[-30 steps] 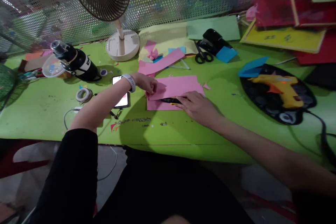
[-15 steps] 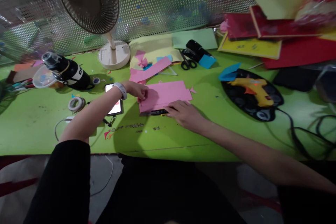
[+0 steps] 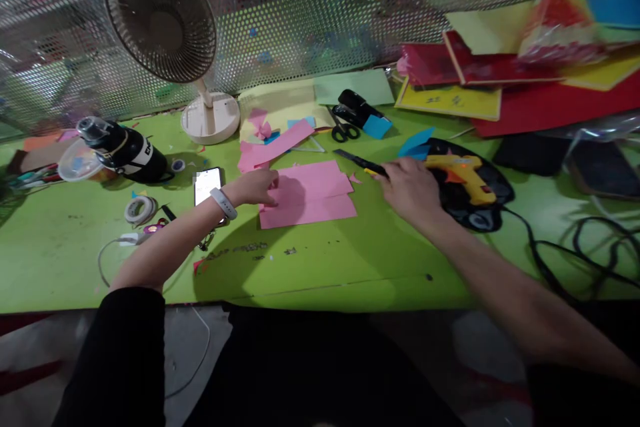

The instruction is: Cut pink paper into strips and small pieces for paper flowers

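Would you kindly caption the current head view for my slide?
Left hand on pink paper, right hand holding a cutter near scissors.

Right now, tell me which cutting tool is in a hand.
The slim black-and-yellow cutter, held in the right hand; the black-handled scissors lie farther back on the table, untouched.

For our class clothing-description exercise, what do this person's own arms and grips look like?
Black fabric sleeves end near the elbows. The left grip is ungloved, with a slim white wristband at the wrist; the right grip is also ungloved, with no band visible.
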`<action>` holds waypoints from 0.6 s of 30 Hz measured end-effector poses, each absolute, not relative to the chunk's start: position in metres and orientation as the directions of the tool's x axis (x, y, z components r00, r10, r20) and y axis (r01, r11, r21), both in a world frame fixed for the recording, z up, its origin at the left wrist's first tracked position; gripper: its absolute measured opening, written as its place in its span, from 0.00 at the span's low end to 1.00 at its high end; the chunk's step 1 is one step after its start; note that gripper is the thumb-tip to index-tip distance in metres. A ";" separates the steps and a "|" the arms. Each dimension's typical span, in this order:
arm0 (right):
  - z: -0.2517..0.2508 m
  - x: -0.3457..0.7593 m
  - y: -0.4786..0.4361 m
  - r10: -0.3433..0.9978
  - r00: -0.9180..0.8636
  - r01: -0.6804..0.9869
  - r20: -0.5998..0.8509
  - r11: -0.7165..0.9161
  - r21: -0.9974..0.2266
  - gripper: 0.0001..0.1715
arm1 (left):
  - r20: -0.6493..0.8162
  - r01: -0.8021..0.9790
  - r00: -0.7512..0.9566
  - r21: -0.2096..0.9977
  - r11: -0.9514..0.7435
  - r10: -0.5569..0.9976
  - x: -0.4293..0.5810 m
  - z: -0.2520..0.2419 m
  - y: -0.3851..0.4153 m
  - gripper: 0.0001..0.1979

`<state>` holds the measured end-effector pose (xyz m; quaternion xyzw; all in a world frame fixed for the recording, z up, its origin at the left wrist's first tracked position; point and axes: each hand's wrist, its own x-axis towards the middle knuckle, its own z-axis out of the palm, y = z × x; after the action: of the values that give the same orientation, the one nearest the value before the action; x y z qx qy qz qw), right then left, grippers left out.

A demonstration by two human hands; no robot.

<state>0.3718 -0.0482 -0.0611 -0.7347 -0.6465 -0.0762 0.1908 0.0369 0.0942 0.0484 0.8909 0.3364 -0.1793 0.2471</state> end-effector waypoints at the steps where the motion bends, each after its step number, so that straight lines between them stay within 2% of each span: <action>1: -0.061 0.370 -0.049 0.922 0.155 0.981 0.354 -0.101 -0.166 0.22 | -0.503 0.699 0.700 0.333 -0.633 0.508 0.038 0.048 0.095 0.25; 3: -0.058 0.362 -0.050 0.917 0.135 0.987 0.376 -0.092 -0.129 0.21 | -0.532 0.720 0.676 0.329 -0.611 0.510 0.041 0.049 0.096 0.25; 6: -0.047 0.349 -0.049 0.913 0.013 0.993 0.409 0.037 -0.114 0.22 | -0.551 0.723 0.668 0.321 -0.612 0.500 0.043 0.049 0.098 0.24; 9: -0.038 0.338 -0.037 0.924 -0.126 0.958 0.362 0.208 -0.198 0.24 | -0.541 0.682 0.712 0.382 -0.623 0.447 0.044 0.045 0.100 0.15; 11: -0.036 0.333 -0.024 0.926 -0.209 0.916 0.314 0.298 -0.268 0.28 | -0.501 0.660 0.741 0.418 -0.624 0.447 0.043 0.044 0.099 0.11; 14: -0.034 0.328 -0.002 0.916 -0.324 0.869 0.235 0.387 -0.308 0.36 | -0.404 0.646 0.764 0.458 -0.611 0.503 0.039 0.049 0.099 0.14; 18: -0.019 0.325 0.035 0.895 -0.421 0.822 0.145 0.444 -0.356 0.23 | -0.323 0.644 0.759 0.501 -0.578 0.565 0.027 0.066 0.111 0.15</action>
<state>0.3253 0.0354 -0.0189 -0.5142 -0.8350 0.1157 0.1581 0.0267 0.1112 0.0661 0.8861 0.3411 -0.0641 0.3073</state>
